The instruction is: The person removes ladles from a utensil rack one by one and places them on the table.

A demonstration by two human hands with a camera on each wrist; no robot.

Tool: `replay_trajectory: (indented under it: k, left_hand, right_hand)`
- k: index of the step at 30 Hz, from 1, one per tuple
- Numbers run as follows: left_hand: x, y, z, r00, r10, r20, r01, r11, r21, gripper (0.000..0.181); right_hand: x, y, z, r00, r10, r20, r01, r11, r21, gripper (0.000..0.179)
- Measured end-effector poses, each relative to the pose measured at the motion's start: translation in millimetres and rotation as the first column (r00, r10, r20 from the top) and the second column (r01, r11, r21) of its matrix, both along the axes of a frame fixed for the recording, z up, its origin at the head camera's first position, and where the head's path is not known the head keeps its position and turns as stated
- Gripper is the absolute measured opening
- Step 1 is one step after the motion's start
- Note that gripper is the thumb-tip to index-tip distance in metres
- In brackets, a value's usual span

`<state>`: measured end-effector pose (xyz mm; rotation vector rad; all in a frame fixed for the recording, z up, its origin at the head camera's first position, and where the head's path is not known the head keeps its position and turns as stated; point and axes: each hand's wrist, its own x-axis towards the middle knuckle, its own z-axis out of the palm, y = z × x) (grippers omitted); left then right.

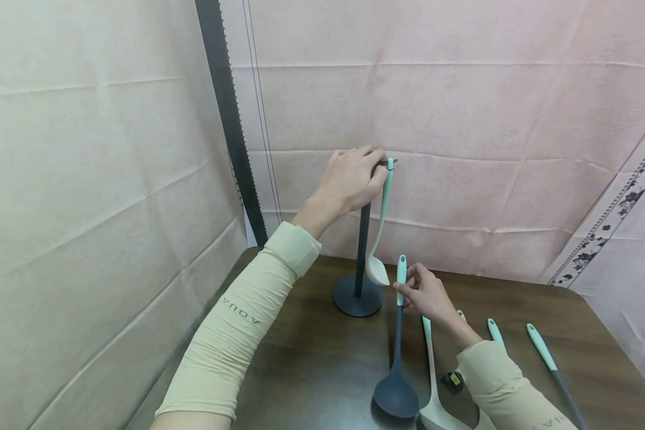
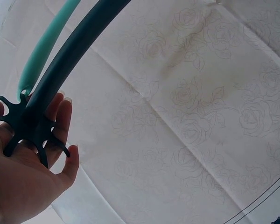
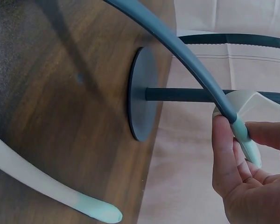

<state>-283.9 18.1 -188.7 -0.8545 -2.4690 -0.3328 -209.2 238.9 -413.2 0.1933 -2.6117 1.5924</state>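
Note:
My left hand (image 1: 352, 176) grips the hooked top of a dark utensil stand (image 1: 362, 251). In the left wrist view its fingers curl around the ring of hooks (image 2: 27, 125). A white ladle (image 1: 377, 270) with a mint handle hangs from one hook, bowl down beside the pole. To the right and nearer, my right hand (image 1: 427, 295) pinches the mint handle of a dark ladle (image 1: 396, 394) between thumb and fingers. This ladle is upright, its bowl low over the table. The right wrist view shows the pinched handle (image 3: 241, 133) close to the hanging ladle's white bowl.
On the brown table (image 1: 295, 358) lie a white utensil (image 1: 433, 376) with a mint handle, a dark-shafted utensil (image 1: 543, 349) and another mint handle (image 1: 495, 332). A small black-and-yellow object (image 1: 453, 381) sits among them. Cloth-covered walls (image 1: 462, 119) stand behind and left.

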Motion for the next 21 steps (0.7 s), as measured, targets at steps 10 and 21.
replay_trajectory:
  k: [10, 21]
  left_hand:
    - [-1.2, 0.8, -0.9, 1.0, 0.006, -0.008, -0.006, 1.0, 0.003, 0.038]
    - [-0.1, -0.4, -1.2, 1.0, 0.009, -0.006, -0.009, 1.0, 0.011, 0.039]
  right_hand:
    - [-7.4, -1.5, -16.5, 0.999, -0.008, 0.048, 0.01, 1.0, -0.029, 0.032]
    - [-16.3, -3.5, -32.4, 0.997, -0.004, 0.072, 0.006, 0.999, -0.034, 0.027]
